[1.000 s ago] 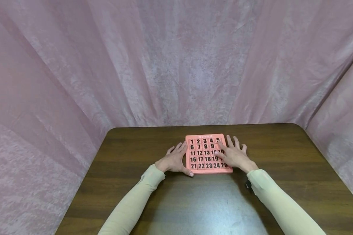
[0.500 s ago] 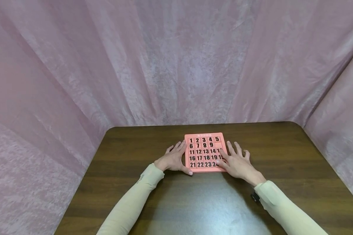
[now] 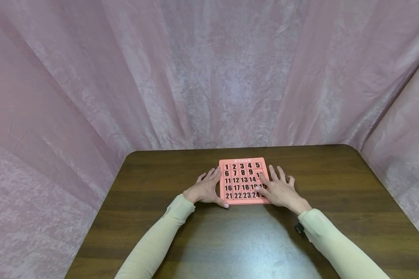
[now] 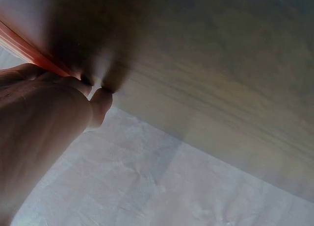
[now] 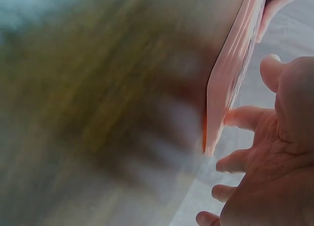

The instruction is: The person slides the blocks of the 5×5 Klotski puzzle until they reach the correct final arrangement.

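Note:
A pink sliding number puzzle [image 3: 244, 201] lies flat on the table, its black-numbered tiles in rows. My left hand [image 3: 204, 190] rests along its left side, fingertips at the edge and the thumb at the near left corner. Over the right side is my right hand [image 3: 283, 192], its index fingertip touching the 10 tile [image 3: 258, 174], which sits just under the 5. The thumb hovers over the 19, and the other fingers spread past the right edge. In the right wrist view the puzzle's side [image 5: 221, 88] shows edge-on beside the fingers. Tiles at the lower right are partly hidden.
The brown wooden table [image 3: 167, 166] has rounded far corners. Pink velvet curtains [image 3: 209, 77] hang behind it and on both sides. A small black device [image 3: 299, 228] sits under the right cuff.
My right hand first drew back toward the near right, then moved forward again. The 10 tile has slid up into the gap under the 5. The left hand stays in place.

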Motion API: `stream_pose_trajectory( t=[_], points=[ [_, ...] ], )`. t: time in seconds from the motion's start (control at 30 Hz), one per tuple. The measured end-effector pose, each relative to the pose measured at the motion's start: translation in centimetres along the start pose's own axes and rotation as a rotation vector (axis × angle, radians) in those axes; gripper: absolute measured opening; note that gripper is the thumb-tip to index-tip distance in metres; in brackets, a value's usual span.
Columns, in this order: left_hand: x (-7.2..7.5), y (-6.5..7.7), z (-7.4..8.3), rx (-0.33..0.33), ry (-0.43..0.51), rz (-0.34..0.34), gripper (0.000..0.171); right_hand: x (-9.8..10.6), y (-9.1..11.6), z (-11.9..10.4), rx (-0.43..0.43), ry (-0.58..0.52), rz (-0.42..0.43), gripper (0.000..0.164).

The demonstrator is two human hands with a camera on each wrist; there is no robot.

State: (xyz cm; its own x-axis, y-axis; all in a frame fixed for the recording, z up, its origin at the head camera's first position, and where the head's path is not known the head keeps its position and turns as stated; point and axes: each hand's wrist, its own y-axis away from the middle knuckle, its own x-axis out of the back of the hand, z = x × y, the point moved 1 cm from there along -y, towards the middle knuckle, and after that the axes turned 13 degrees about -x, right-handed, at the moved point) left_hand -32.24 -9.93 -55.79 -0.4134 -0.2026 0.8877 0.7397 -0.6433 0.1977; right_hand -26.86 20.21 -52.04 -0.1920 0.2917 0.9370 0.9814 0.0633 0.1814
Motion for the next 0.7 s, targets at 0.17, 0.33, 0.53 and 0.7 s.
stream_pose_trajectory(
  t=[0.17,0.33,0.53,0.7],
  points=[
    [0.0,0.0,0.1,0.001,0.011,-0.002,0.153,0.0,-0.7,0.0,-0.016,0.004,-0.022,0.068],
    [0.1,0.1,0.2,0.002,0.017,0.000,0.153,0.1,-1.2,-0.2,-0.027,0.008,-0.035,0.070],
    [0.0,0.0,-0.1,0.008,0.018,-0.003,0.154,0.1,-1.4,-0.3,-0.028,0.018,-0.030,0.070],
    [0.3,0.1,0.2,0.008,0.016,-0.006,0.152,0.3,0.2,-0.2,0.009,-0.003,0.031,0.066]
  ],
)
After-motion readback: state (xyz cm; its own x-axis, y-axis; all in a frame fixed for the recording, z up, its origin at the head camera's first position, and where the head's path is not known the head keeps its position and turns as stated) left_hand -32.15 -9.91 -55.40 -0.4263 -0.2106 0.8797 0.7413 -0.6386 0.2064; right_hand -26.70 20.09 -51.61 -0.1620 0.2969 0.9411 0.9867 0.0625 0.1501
